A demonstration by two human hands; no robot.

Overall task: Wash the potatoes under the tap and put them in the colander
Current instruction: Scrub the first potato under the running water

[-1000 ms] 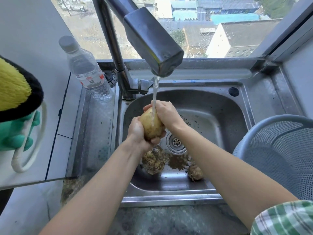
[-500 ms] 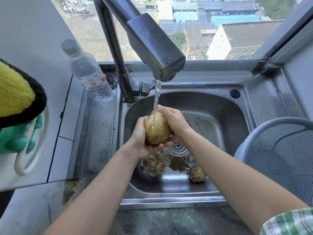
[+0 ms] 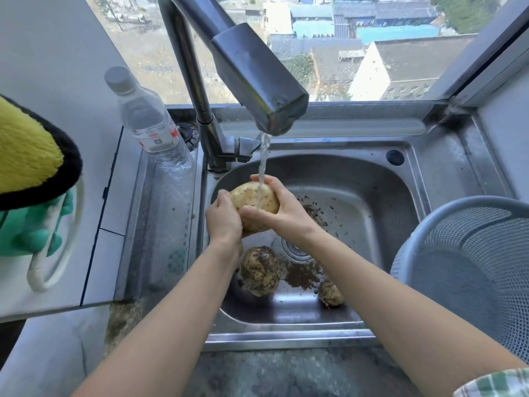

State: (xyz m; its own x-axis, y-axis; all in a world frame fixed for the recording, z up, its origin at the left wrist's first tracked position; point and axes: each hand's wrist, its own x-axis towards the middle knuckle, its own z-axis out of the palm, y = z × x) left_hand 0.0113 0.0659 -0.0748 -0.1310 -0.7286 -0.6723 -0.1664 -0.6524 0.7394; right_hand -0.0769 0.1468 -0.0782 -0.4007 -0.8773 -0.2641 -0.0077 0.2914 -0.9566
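Potato getting rinsed under the tap

Left hand [image 3: 223,217] and right hand [image 3: 282,209] both wrapped round an oval potato [image 3: 254,204], long axis leaning up-left, under the stream from the tap [image 3: 257,78]. Two muddy potatoes [image 3: 260,270] sat near the steel sink's [image 3: 372,179] front edge; the mesh colander [image 3: 469,270] waited beside its right rim.

held potato [image 3: 252,203]: pale yellow, brown specks
sink potatoes [image 3: 260,270]: tan, dark soil patches
colander [image 3: 472,270]: grey-blue, fine mesh
sink [image 3: 380,213]: silver steel
sleeve [image 3: 498,385]: green-white check
glove [image 3: 31,230]: green
bottle label [image 3: 157,138]: white, red band
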